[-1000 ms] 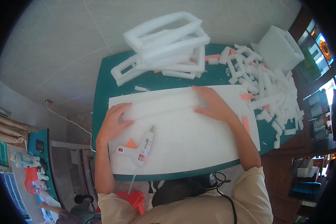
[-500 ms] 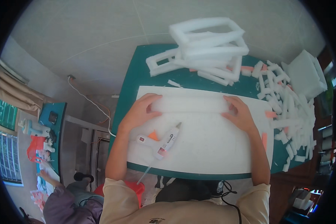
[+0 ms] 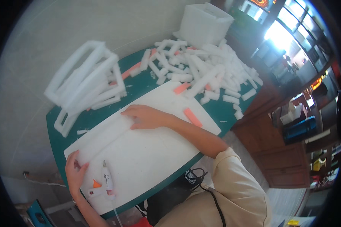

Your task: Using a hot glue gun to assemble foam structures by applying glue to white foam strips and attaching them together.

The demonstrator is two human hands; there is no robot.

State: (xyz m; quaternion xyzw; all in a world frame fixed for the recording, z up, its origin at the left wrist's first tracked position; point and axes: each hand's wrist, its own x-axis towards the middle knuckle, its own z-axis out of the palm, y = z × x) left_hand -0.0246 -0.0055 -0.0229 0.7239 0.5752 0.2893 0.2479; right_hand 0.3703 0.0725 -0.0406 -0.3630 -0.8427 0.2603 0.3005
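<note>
A large white foam sheet (image 3: 147,151) lies on a green table (image 3: 223,108). A long white foam strip (image 3: 102,134) rests along the sheet's far edge. My right hand (image 3: 146,116) lies flat on the strip's right end, fingers spread. My left hand (image 3: 75,172) presses on the strip's left end near the sheet's corner. A white glue gun (image 3: 106,183) with an orange trigger lies on the sheet just right of my left hand, untouched.
Stacked white foam frames (image 3: 85,81) stand at the table's far left. A heap of short white and orange foam pieces (image 3: 201,70) covers the far right, beside a white foam box (image 3: 204,22). A black cord (image 3: 201,181) hangs by the near edge.
The view has swung and tilted, so the table now sits diagonally. Both hands stay pressed on the foam strip; the glue gun has not moved on the sheet.
</note>
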